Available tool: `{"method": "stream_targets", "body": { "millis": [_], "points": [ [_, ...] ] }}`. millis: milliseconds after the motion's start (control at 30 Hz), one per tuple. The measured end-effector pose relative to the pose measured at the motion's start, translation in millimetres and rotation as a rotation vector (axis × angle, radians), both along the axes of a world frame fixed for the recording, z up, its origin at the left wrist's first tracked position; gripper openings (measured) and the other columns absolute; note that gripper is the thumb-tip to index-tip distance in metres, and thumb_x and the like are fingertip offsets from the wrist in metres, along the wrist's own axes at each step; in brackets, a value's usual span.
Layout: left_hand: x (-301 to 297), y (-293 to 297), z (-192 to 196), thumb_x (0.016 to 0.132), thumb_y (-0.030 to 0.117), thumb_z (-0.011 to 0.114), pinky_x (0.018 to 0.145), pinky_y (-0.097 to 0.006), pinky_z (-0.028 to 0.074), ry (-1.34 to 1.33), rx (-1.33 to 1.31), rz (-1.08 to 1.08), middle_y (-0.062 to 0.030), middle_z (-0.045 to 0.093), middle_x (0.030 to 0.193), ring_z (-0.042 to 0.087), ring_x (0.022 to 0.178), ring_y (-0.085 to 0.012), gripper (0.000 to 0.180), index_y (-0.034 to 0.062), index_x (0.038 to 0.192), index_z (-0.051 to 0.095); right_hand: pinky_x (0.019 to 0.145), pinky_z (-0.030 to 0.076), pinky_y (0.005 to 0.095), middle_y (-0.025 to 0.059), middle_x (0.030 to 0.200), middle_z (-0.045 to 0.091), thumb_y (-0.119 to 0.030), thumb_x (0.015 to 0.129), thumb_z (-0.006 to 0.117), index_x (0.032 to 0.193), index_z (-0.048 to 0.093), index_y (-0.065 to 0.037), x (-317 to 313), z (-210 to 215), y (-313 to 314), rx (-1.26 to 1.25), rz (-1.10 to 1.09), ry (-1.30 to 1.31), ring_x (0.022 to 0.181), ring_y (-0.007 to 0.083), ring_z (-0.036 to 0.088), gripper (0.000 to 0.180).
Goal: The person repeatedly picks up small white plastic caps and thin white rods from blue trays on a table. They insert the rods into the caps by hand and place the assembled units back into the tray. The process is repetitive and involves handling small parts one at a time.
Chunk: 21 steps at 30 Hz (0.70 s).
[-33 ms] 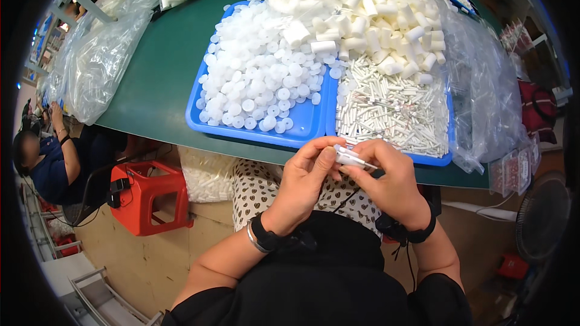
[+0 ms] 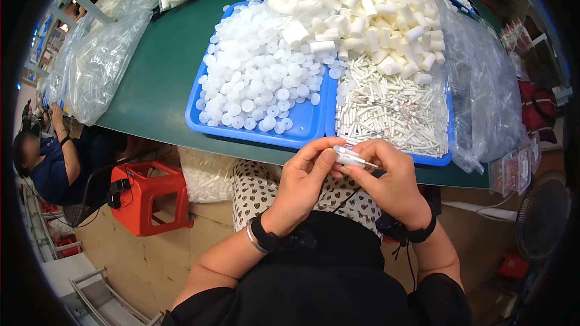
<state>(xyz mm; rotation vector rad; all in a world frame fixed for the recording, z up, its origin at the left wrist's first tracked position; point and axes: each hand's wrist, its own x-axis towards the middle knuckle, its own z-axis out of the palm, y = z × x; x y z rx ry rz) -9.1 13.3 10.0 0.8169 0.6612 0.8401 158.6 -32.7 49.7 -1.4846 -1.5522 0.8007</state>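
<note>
In front of the trays, my left hand is closed, its thumb and fingers pinching a small white cylinder. A thin white stick juts from the cylinder's right end. My right hand is closed too, fingertips pressed round the stick's end. Just beyond my hands lie two blue trays side by side. Translucent white discs with small centre holes fill the left tray. Short thin white sticks lie heaped in the right tray. Fingers partly hide the held pieces.
Off-white foam-like cylinders spill from a clear bag over the trays' far side. Another plastic bag lies at right on the green table. A red stool and a seated person are at left; a fan stands right.
The thin stick shows at a slightly different angle between my fingertips. Both hands otherwise keep their places.
</note>
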Motion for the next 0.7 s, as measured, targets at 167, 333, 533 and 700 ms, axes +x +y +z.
{"method": "stream_targets", "body": {
  "millis": [167,333,533,700],
  "points": [
    [2.8,2.0,2.7,0.103,0.017,0.054,0.063,-0.019,0.046,0.144,0.223,0.033,-0.0026,0.065,0.096,0.055,0.072,-0.0046,0.028,0.0035,0.126,0.063,0.065,0.056,0.0286,0.0091,0.091,0.065,-0.007,0.096,0.06,0.102,0.053,0.001,7.9,1.6,-1.4,-0.348,-0.055,0.527,0.079,0.0129,0.067,0.012],
    [-3.6,8.2,3.0,0.102,0.015,0.055,0.05,-0.015,0.037,0.105,-0.182,-0.168,0.0002,0.066,0.082,0.051,0.061,-0.0005,0.031,0.0036,0.131,0.059,0.071,0.056,0.0273,0.0112,0.097,0.064,-0.005,0.099,0.053,0.104,0.044,-0.001,19.4,13.0,-2.1,-0.581,0.099,0.681,0.084,0.014,0.067,0.011],
    [4.3,2.9,11.9,0.095,0.003,0.063,0.066,-0.02,0.05,0.022,-0.053,-0.241,-0.0076,0.067,0.105,0.061,0.081,-0.0078,0.043,0.0011,0.137,0.051,0.071,0.054,0.0287,0.0114,0.1,0.064,-0.007,0.098,0.055,0.108,0.047,-0.001,19.9,5.9,-19.0,-0.464,0.116,0.662,0.084,0.0157,0.067,0.014],
    [-5.4,7.4,10.6,0.095,0.01,0.064,0.071,-0.023,0.053,-0.007,-0.186,-0.249,-0.0104,0.067,0.109,0.062,0.078,-0.0092,0.037,0.0019,0.13,0.054,0.073,0.051,0.0412,0.0179,0.096,0.067,-0.012,0.096,0.057,0.106,0.059,-0.003,74.2,27.9,-19.3,-0.05,-0.289,-0.469,0.085,0.036,0.066,0.014]
  ]
}}
